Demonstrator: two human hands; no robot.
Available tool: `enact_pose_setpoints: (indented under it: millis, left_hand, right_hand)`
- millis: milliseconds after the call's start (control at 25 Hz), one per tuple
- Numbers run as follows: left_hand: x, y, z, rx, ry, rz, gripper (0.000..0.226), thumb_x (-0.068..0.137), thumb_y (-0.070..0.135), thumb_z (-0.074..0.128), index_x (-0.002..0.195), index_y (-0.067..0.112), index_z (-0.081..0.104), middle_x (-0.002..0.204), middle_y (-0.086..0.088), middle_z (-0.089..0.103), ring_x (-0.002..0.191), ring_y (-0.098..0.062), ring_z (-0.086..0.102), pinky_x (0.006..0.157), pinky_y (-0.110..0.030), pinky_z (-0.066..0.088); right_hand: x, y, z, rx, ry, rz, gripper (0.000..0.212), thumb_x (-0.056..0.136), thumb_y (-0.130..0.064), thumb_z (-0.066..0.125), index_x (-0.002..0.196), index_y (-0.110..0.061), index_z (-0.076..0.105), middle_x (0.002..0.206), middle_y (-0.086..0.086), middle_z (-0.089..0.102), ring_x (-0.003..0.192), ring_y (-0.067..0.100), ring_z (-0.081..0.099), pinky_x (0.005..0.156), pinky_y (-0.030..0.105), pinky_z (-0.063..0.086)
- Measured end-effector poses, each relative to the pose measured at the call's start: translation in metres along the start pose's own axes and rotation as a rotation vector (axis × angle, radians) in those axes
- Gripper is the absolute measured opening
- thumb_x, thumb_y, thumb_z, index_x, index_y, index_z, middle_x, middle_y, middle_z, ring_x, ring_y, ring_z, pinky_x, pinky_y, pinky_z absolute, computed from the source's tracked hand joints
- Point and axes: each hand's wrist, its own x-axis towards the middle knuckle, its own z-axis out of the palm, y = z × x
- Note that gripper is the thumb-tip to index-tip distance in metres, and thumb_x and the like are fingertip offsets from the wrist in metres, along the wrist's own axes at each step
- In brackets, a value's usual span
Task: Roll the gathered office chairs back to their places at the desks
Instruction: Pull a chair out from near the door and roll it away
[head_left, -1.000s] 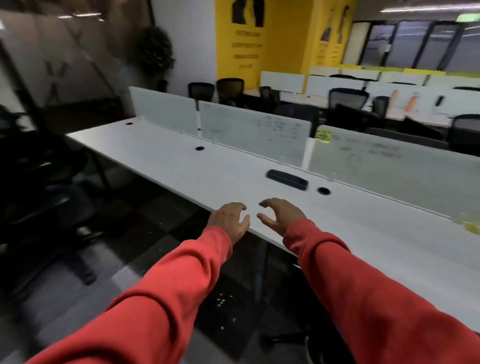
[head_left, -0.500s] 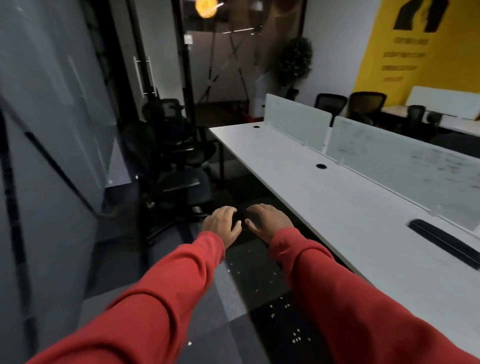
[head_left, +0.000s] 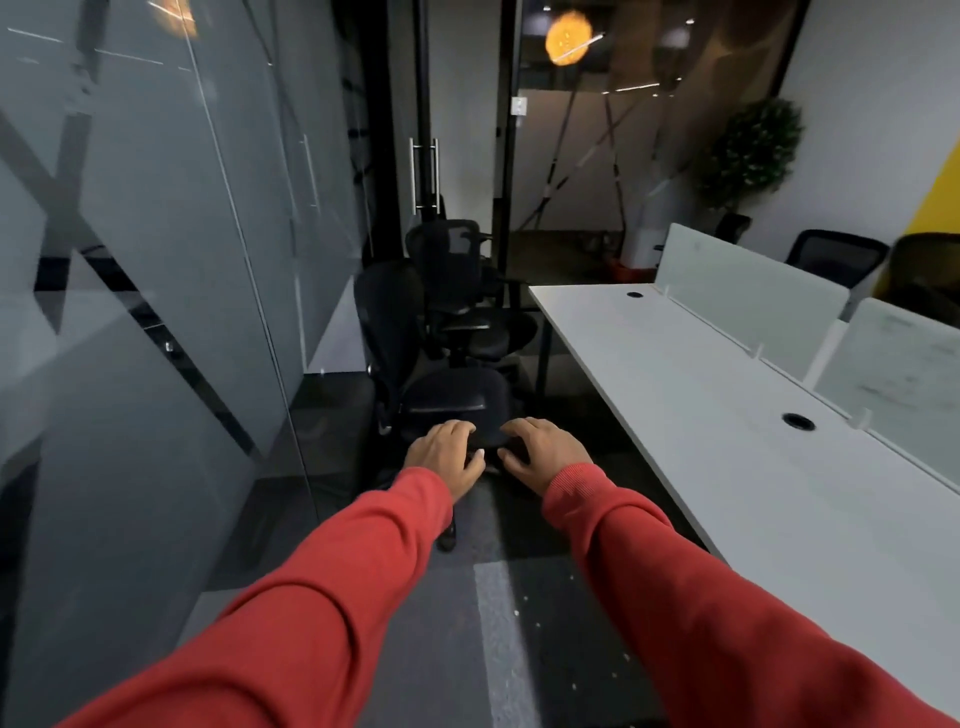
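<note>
Hands (head_left: 445, 451) (head_left: 545, 453) now nearer gathered chairs (head_left: 457, 395), desk edge (head_left: 597, 374) just right.

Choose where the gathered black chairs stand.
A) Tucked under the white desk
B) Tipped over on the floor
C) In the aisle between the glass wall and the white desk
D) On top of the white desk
C: the black chairs stand upright and bunched in the aisle, with the glass wall on their left and the end of the white desk on their right.
</note>
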Motion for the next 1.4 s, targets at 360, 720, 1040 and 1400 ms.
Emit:
enact_pose_setpoints:
  millis: [360, 720, 1040, 1400]
  left_hand:
    - [0.108, -0.051, 0.025, 0.098, -0.009, -0.119, 0.046, 0.093, 0.039, 0.049, 0.133, 0.017, 0.048, 0.136, 0.002, 0.052, 0.125, -0.018, 0.047, 0.098, -0.034, 0.04]
    - [0.247, -0.177, 0.047, 0.102, -0.007, -0.162, 0.044, 0.094, 0.037, 0.048, 0.134, 0.019, 0.048, 0.137, 0.003, 0.052, 0.123, -0.018, 0.048, 0.099, -0.034, 0.04]
    - [0.358, -0.269, 0.063, 0.128, -0.028, -0.158, 0.044, 0.094, 0.037, 0.048, 0.134, 0.018, 0.049, 0.136, 0.0, 0.053, 0.124, -0.019, 0.048, 0.099, -0.035, 0.041]
    - [0.465, -0.358, 0.096, 0.127, 0.015, -0.294, 0.033, 0.093, 0.03, 0.052, 0.124, 0.019, 0.056, 0.133, 0.002, 0.053, 0.123, -0.018, 0.048, 0.098, -0.035, 0.042]
  right_hand:
    - [0.141, 0.038, 0.031, 0.038, -0.053, -0.136, 0.041, 0.091, -0.042, 0.055, 0.127, -0.02, 0.058, 0.121, 0.0, 0.062, 0.116, 0.02, 0.057, 0.093, 0.035, 0.048]
    - [0.319, 0.035, 0.105, 0.105, -0.088, -0.14, 0.043, 0.092, -0.044, 0.053, 0.129, -0.022, 0.056, 0.125, -0.003, 0.061, 0.118, 0.018, 0.055, 0.095, 0.037, 0.048]
    - [0.44, 0.025, 0.158, 0.178, -0.101, -0.107, 0.037, 0.091, -0.038, 0.056, 0.124, -0.019, 0.059, 0.121, 0.001, 0.06, 0.113, 0.02, 0.057, 0.093, 0.036, 0.048]
    - [0.588, 0.042, 0.216, 0.296, -0.151, -0.153, 0.034, 0.092, -0.035, 0.059, 0.122, -0.018, 0.059, 0.113, 0.0, 0.056, 0.104, 0.019, 0.058, 0.088, 0.03, 0.047]
